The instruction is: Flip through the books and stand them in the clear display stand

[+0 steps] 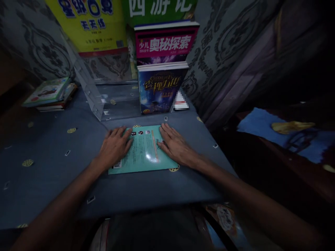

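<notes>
A teal book (143, 150) lies flat on the dark blue tablecloth in front of me, its printed cover with small portraits facing up. My left hand (115, 144) rests palm down on the book's left part, fingers stretched forward over its edge. On the right side, my right hand (179, 146) lies flat across the cover with its fingers out. Both hands are open and press on or touch the book; neither grips it. Just beyond it a clear display rack (96, 104) holds upright books, with a blue book (159, 89) in its lowest front place.
Behind the blue book stand a magenta book (167, 45), a green book (159, 12) and a yellow book (94, 28). A small book stack (49, 94) sits at the back left. To the right, a blue cloth (277, 132) lies past the edge of the table (60, 181).
</notes>
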`<state>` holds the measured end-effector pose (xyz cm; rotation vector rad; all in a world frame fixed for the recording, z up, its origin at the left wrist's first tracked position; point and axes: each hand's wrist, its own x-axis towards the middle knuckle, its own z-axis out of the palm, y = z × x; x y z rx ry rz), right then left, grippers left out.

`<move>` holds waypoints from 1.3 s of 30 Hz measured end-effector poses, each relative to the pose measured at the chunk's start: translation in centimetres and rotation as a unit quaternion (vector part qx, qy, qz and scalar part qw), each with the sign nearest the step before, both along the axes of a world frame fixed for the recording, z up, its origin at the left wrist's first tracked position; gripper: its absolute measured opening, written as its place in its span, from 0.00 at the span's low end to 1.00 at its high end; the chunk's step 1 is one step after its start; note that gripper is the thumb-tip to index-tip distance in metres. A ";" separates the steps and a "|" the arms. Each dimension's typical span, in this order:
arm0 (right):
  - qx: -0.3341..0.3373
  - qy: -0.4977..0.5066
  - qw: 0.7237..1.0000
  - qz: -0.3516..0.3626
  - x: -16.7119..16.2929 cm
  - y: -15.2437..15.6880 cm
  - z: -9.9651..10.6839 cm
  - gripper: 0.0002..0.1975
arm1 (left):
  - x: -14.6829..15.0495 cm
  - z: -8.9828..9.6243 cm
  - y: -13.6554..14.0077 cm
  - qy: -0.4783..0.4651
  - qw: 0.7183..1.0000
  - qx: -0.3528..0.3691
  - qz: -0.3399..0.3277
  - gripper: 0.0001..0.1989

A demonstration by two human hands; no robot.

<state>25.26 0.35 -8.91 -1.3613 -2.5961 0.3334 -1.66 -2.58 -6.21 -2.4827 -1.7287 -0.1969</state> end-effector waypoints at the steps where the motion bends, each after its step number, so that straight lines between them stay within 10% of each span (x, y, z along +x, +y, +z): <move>1: -0.005 -0.008 1.000 0.007 -0.1 0.3 0.3 0.35 | 0.1 0.1 0.0 0.009 1.000 0.000 0.003 0.22; 13: 0.020 -0.008 1.000 0.017 -5.3 -0.3 0.9 0.32 | -0.5 0.8 0.3 0.006 1.000 -0.010 0.006 0.21; 24: 0.014 0.005 0.989 0.147 -13.9 -1.3 2.5 0.30 | -5.2 -0.6 3.2 -0.315 0.944 -0.099 0.022 0.24; 39: 0.017 -0.020 0.999 -0.047 -0.5 -1.1 0.7 0.32 | -4.1 0.5 2.3 -0.229 0.970 -0.080 0.030 0.21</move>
